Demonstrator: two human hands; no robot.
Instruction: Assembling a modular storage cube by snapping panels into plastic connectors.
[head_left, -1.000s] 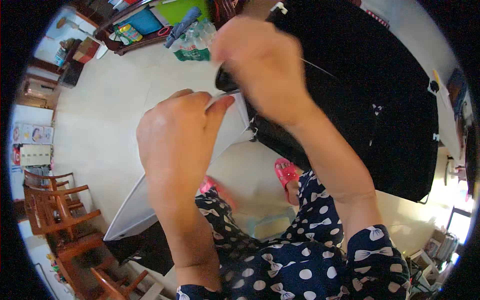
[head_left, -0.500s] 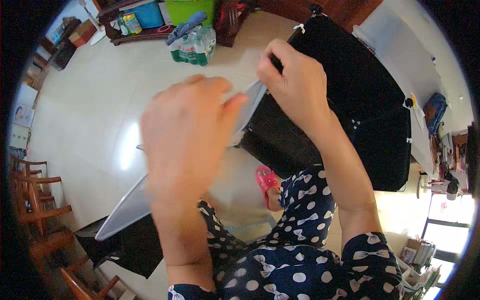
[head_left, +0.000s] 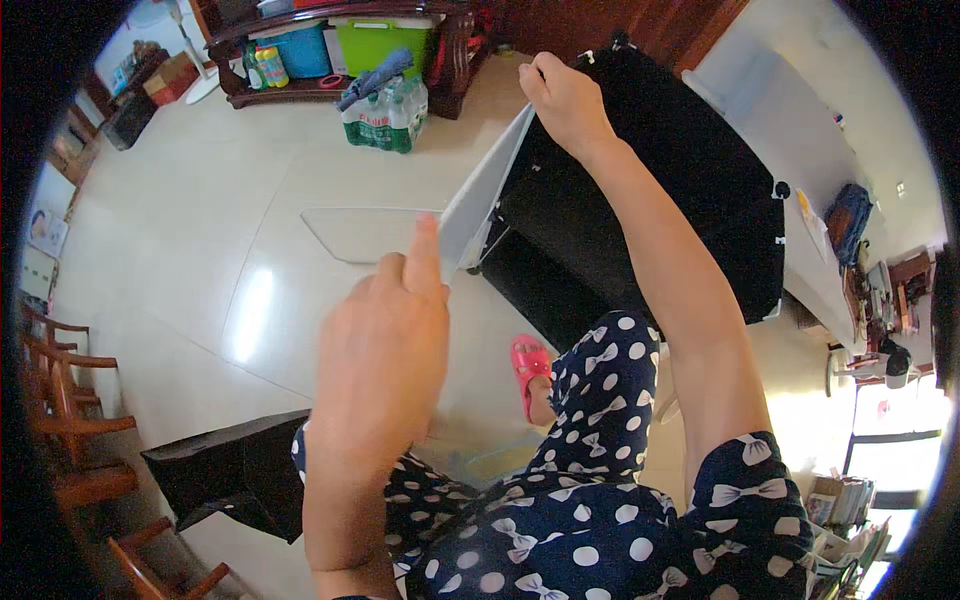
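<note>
A thin translucent panel (head_left: 478, 205) with a pale rim slants upward before me, seen almost edge-on. My right hand (head_left: 566, 105) pinches its upper end between thumb and fingers. At its lower end is my left hand (head_left: 380, 350), closed, with the index finger raised along the panel and the other fingers curled; their far side is hidden. A second clear sheet with a thin pale outline (head_left: 345, 262) extends left from beside that finger; whether it joins the panel I cannot tell. A large black box-shaped thing (head_left: 640, 190) with white clips stands just beyond my right hand.
A black folded sheet (head_left: 235, 470) lies on the floor at the lower left, near wooden chairs (head_left: 85, 425). A wrapped pack of bottles (head_left: 385, 125) with an umbrella on top stands ahead by a dark wooden cabinet (head_left: 450, 70). My foot wears a pink sandal (head_left: 528, 365).
My right hand has risen and moved slightly away with the panel's upper end. My left hand has dropped lower, and the panel has turned steeper. The clear sheet's outline has come into sight.
</note>
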